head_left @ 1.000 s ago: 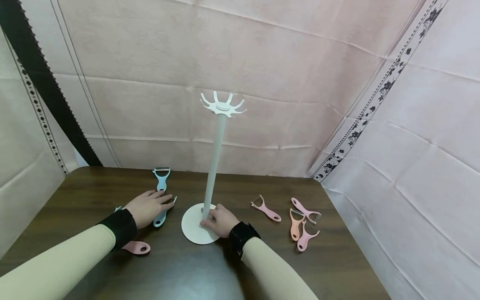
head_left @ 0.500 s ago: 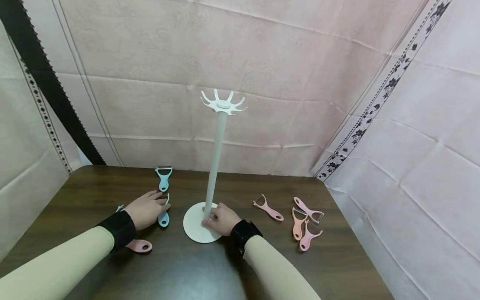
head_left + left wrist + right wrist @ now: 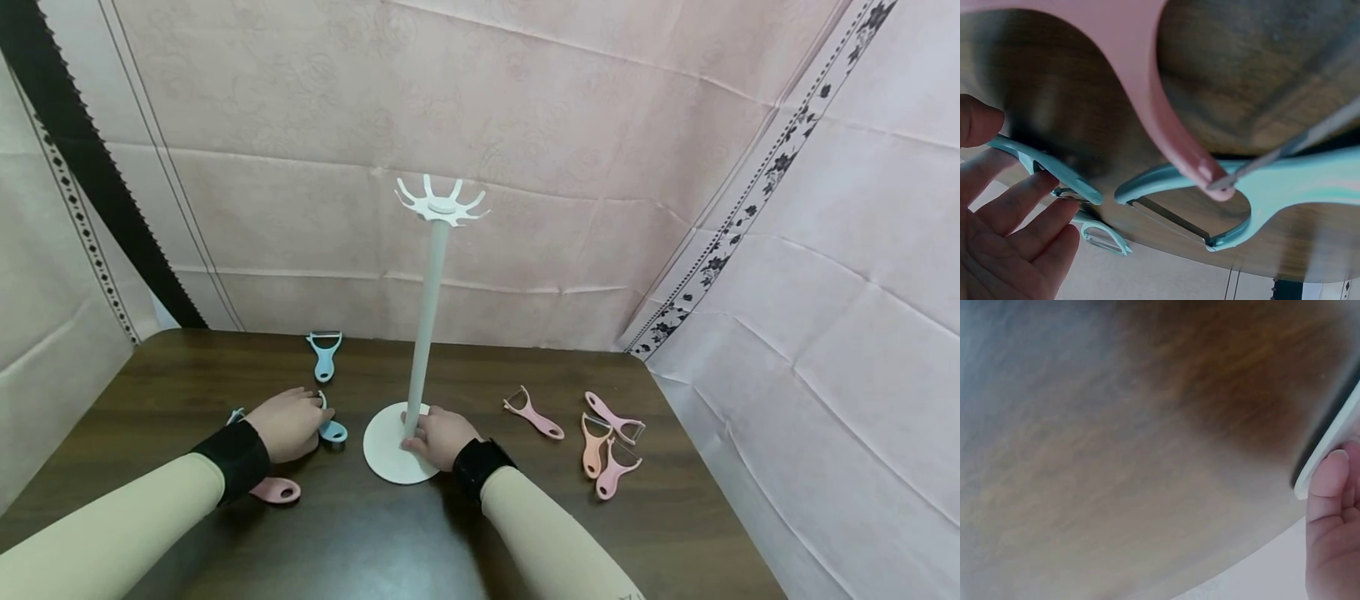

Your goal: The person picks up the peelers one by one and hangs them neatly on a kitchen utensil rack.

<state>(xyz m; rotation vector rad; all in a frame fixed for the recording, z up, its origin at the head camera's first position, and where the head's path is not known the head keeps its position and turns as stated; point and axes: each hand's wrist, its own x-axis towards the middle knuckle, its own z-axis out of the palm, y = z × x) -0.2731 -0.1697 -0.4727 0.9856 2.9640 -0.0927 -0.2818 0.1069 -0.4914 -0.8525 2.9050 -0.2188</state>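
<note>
My left hand (image 3: 287, 425) pinches a light blue peeler (image 3: 333, 432) low over the table, its handle end sticking out to the right. In the left wrist view the thumb and fingers (image 3: 1029, 209) lie on either side of this peeler's head (image 3: 1054, 169). A white stand (image 3: 429, 317) rises upright at the centre, with a round base and a crown of curved hooks on top. My right hand (image 3: 446, 437) grips the foot of its pole. In the right wrist view the thumb (image 3: 1330, 475) touches the edge of the base (image 3: 1319, 465).
Another blue peeler (image 3: 325, 358) lies near the back edge. Beneath my left wrist are a pink peeler (image 3: 277, 490) and a further blue one (image 3: 1285, 187). To the right lie a pink peeler (image 3: 534, 414) alone and a cluster with an orange peeler (image 3: 592, 454). Cloth hangs behind the table.
The blue peeler at my left hand has turned, its handle swinging to point right, as the fingers drew back and closed on it. My right hand stays on the stand.
</note>
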